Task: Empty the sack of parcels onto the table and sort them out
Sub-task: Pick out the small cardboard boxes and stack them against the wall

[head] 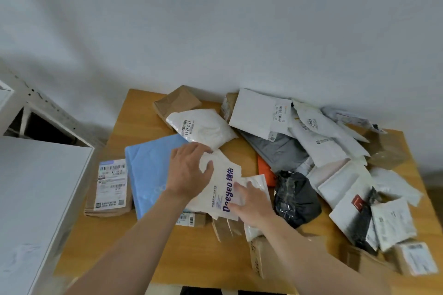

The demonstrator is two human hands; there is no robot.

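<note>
The table (187, 254) carries everything. No sack shows, so the emptying looks done and the sorting is under way. Most of the parcels lie in a loose heap (335, 151) over the table's right half, overlapping one another.

On the left half things lie more singly. A blue mailer (151, 170) lies flat, with a labelled brown box (109, 189) just beside it at the table's left edge.

The white mailer (223, 189) with blue print is the parcel in hand. It sits in the middle of the table, near the front. Its left side overlaps the blue mailer's right edge, and its near end rests on small brown boxes. Its long axis runs away from the person, tilted a little to the left at the far end. The print runs along the same line.

A black bag (297, 196) lies just to its right, apart from it.

The left grip (189, 170) is at the mailer's far left corner, fingers curled over the edge and thumb on top, pinching it. The right grip (251, 201) lies on the near right part, fingers fairly straight across the plastic. Whether its thumb hooks underneath I cannot tell.

So the two grips hold opposite ends of the long axis. The sorted side lies to the left, nearer the left grip, which would probably lead a move that way.
</note>
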